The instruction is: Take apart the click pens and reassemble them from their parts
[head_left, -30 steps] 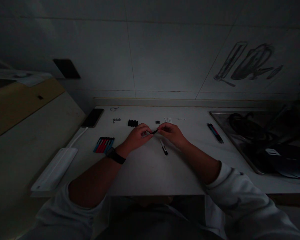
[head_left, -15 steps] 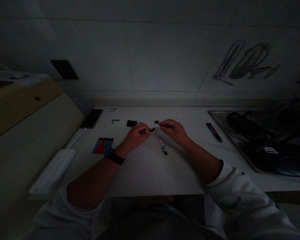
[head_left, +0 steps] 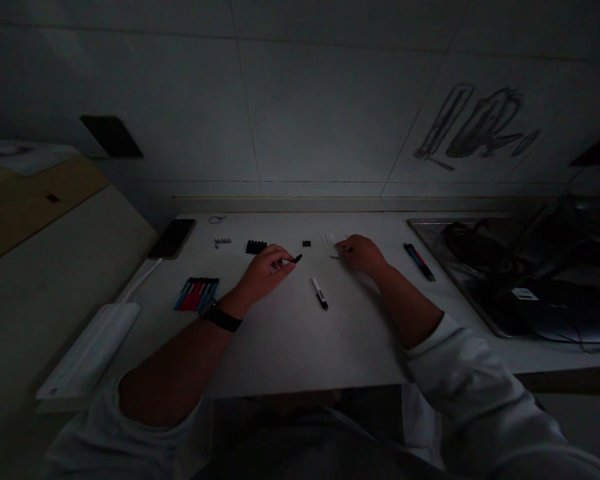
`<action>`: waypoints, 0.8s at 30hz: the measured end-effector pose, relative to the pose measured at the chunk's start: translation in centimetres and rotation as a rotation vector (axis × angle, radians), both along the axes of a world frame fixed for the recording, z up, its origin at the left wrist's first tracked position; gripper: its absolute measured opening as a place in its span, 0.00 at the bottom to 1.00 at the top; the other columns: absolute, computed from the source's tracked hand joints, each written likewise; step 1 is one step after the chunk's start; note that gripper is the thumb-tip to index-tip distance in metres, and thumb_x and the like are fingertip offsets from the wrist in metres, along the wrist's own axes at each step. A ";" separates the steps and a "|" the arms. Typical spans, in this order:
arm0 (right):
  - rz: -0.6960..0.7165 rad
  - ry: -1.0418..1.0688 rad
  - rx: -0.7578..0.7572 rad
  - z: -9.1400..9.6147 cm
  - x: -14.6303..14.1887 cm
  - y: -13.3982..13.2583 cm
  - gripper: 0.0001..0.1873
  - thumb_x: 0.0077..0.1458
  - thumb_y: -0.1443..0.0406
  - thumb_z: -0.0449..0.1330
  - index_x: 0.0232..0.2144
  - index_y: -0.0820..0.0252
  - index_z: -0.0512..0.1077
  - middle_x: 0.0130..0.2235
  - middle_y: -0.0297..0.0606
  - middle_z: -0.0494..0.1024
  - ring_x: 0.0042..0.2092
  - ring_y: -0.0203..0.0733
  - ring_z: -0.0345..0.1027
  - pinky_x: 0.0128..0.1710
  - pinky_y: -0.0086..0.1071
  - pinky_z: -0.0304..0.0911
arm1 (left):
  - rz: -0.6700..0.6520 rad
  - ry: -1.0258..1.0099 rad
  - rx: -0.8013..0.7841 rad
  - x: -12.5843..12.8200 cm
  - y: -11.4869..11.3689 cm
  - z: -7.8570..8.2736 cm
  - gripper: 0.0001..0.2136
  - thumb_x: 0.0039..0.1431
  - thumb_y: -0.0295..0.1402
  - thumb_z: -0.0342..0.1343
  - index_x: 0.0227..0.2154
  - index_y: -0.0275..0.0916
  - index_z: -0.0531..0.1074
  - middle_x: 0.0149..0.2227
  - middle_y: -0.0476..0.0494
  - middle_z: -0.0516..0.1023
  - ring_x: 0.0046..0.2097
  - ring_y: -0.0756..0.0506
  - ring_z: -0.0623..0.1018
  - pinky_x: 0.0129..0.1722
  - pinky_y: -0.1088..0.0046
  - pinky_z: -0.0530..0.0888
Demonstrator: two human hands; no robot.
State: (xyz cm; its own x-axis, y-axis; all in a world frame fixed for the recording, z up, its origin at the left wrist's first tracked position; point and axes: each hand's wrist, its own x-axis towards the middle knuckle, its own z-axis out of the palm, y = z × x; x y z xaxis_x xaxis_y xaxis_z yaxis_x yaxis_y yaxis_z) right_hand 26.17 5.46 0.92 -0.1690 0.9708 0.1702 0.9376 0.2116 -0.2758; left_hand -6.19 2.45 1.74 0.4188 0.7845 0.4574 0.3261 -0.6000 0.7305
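The scene is dim. My left hand (head_left: 264,270) is closed round a small pen part (head_left: 294,259) with a dark tip that sticks out to the right. My right hand (head_left: 363,253) rests farther right on the white table (head_left: 290,333), fingers curled at a row of thin white refills (head_left: 329,244); what it pinches, if anything, is too small to make out. A white pen with a black end (head_left: 319,293) lies between the hands, nearer me.
A row of red and blue pen barrels (head_left: 197,293) lies at the left, with black caps (head_left: 256,247), small springs (head_left: 223,242) and a phone (head_left: 172,238) behind. One assembled pen (head_left: 419,261) lies at the right by a steel tray (head_left: 485,280) holding dark things.
My hands have parted. The right hand let go of the part and moved right and back to the white refills. The left hand kept the part. The view shifted a little.
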 end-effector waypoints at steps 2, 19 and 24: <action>0.011 -0.044 -0.012 0.2 -0.1 -0.2 0.17 0.61 0.65 0.60 0.49 0.54 0.83 0.47 0.45 0.82 0.47 0.48 0.76 0.50 0.37 0.67 | 0.001 0.010 0.007 0.0 0.0 0.0 0.05 0.65 0.34 0.61 0.39 0.39 0.77 0.42 0.43 0.75 0.39 0.49 0.75 0.39 0.71 0.75; 0.125 -0.225 -0.094 2.4 0.4 -1.2 0.11 0.59 0.68 0.64 0.43 0.52 0.83 0.49 0.44 0.80 0.50 0.49 0.73 0.49 0.36 0.64 | -0.012 0.029 0.012 -0.1 0.2 -0.3 0.05 0.66 0.35 0.60 0.39 0.39 0.77 0.42 0.44 0.75 0.38 0.49 0.75 0.37 0.71 0.74; 0.193 -0.289 -0.209 3.4 0.7 -1.9 0.08 0.56 0.67 0.67 0.38 0.52 0.83 0.46 0.44 0.79 0.50 0.50 0.73 0.47 0.36 0.64 | 0.000 0.035 0.003 -0.1 0.2 -0.3 0.05 0.65 0.35 0.60 0.39 0.39 0.77 0.42 0.44 0.75 0.38 0.49 0.75 0.37 0.71 0.74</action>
State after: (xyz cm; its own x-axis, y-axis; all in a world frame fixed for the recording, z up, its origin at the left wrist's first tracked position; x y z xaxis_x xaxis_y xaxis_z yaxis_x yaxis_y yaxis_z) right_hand 26.83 3.57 4.27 -0.3632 0.9254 -0.1086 0.9315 0.3583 -0.0625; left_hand -6.28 2.67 1.44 0.4343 0.7832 0.4450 0.3515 -0.6022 0.7168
